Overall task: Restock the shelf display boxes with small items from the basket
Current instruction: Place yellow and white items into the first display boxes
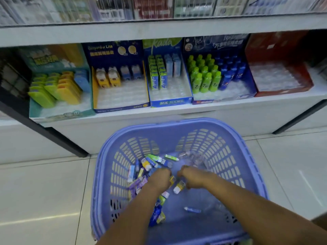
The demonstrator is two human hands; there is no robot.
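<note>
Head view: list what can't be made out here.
- Left hand and right hand: fingers curl down into the basket, so any grasp is hidden.
- Top shelf goods: blurred, cut by the upper edge.
- Red display box: contents unclear behind clear plastic.
- Box lettering: too blurred to read.

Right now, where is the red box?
In the head view the red box stands at the right end of the shelf, beside the box of green and blue bottles.
</note>
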